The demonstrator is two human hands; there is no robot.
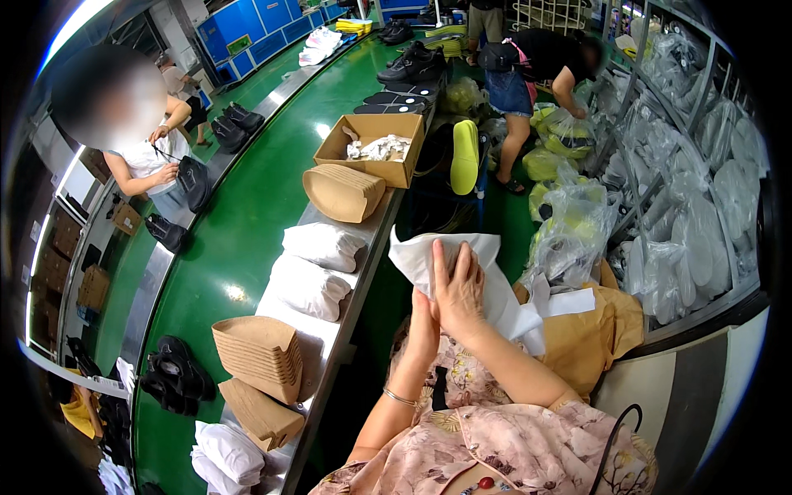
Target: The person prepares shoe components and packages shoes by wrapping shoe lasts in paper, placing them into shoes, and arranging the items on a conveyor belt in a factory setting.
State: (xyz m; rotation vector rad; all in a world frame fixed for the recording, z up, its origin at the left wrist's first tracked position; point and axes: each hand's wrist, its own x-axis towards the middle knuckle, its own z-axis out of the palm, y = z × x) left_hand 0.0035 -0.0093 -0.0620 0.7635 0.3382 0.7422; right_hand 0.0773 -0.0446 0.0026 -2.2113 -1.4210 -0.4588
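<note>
Both my hands are raised in front of my chest, folding or pressing a sheet of thin white paper [503, 290]. My right hand [459, 290] lies over it with the fingers pressed against it, a loose end trailing below toward the right. From beneath, my left hand [424, 328] clasps the same sheet, its fingertips hidden behind the paper. Whether anything is wrapped inside cannot be seen. Left of my hands, white paper-wrapped bundles [309, 285] rest on the metal bench edge, close to stacked brown cardboard inserts [342, 192].
An open carton [367, 169] holds crumpled white paper. More cardboard inserts [260, 355] lie nearer. Black shoes [412, 62] stand along the green conveyor belt [239, 247]. At right are brown paper [606, 338] and a rack [693, 173] of plastic-bagged items. Several people work nearby.
</note>
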